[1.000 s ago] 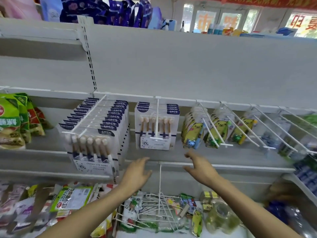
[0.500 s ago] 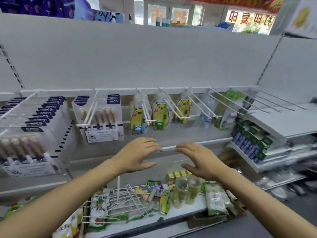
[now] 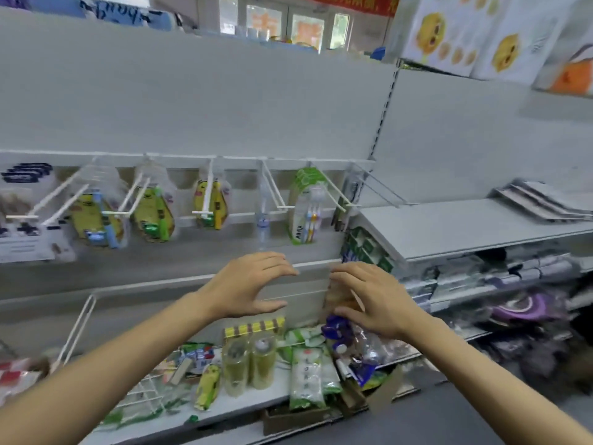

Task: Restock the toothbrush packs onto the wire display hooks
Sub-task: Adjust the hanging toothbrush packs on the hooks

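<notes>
Both hands hover empty below the hooks [image 3: 279, 194], left hand [image 3: 253, 285] and right hand [image 3: 369, 297] with fingers spread; reaching blind risks knocking the packs [image 3: 303, 207] loose.

Yellow toothbrush packs [image 3: 210, 203] on wire hooks [image 3: 205, 194]

Toothbrush packs [image 3: 305, 207] hanging on wire hooks [image 3: 278, 191] along back panel; lower shelf [image 3: 224, 409] below, holding bottles [image 3: 248, 364]; side shelf [image 3: 465, 226] to right.
</notes>
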